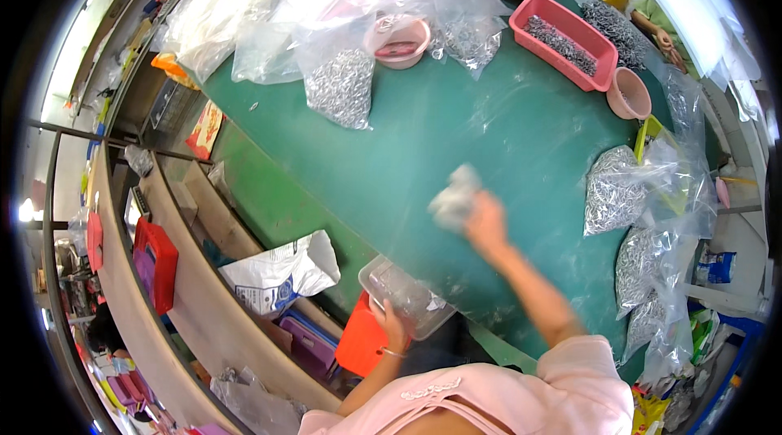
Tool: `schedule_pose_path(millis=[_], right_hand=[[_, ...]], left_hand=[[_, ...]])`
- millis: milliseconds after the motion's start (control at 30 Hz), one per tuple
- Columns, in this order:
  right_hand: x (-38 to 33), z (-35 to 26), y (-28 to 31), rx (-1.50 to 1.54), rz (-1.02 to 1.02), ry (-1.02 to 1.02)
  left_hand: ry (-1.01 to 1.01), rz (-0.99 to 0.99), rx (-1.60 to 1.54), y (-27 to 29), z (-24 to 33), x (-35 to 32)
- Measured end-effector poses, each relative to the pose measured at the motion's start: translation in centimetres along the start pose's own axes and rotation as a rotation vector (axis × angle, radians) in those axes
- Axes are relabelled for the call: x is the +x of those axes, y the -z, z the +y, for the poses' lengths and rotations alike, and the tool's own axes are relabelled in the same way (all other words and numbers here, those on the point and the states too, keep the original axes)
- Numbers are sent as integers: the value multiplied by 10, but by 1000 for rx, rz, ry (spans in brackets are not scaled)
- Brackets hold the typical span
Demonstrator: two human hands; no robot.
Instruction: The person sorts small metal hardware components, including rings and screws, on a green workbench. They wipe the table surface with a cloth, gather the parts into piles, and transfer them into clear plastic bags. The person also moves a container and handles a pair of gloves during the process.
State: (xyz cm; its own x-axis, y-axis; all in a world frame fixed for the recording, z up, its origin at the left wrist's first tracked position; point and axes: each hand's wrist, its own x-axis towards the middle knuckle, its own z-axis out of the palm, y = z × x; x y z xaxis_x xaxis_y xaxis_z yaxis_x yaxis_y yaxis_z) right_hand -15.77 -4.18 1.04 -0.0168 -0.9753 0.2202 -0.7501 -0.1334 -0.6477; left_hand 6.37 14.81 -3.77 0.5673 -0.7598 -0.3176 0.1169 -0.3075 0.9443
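Observation:
My right hand (pixel 487 223) is closed around a crumpled whitish cloth (pixel 454 197), which lies against the green tabletop (pixel 391 178). Both the hand and the cloth are slightly blurred. Down by the table's near edge, my left hand (pixel 391 323) grips the side of a clear plastic box (pixel 419 305). That box is tilted, with some small scraps and a see-through film inside it. Pale dusty smears mark the green surface around the cloth.
Bags of small silvery metal parts stand at the back (pixel 340 89) and along the right edge (pixel 615 191). A pink tray (pixel 566 48) of parts sits back right, near another person's hand (pixel 669 48). Shelving (pixel 212 272) with a white sack (pixel 285 272) is on the left.

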Motion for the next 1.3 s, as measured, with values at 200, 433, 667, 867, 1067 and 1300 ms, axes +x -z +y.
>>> schedule_pose_path(millis=[200,433,667,867,1067,1300], right_hand=[[170,220,117,-546,366,-513],[261,184,14,-662,305,-400],[136,32,-67,-529,-22,89],[36,-40,-73,-71,-266,393],[235,71,-74,-334,188,184],[-1,-30,-71,-159,-175,305]], left_hand=[[181,-103,-233,-3,5,13],[136,-43,-138,-7,11,28],[139,-75,-78,-10,18,38],[139,-27,-47,1,-5,42],[129,-114,48,1,-3,41],[145,-110,-58,-5,5,32]])
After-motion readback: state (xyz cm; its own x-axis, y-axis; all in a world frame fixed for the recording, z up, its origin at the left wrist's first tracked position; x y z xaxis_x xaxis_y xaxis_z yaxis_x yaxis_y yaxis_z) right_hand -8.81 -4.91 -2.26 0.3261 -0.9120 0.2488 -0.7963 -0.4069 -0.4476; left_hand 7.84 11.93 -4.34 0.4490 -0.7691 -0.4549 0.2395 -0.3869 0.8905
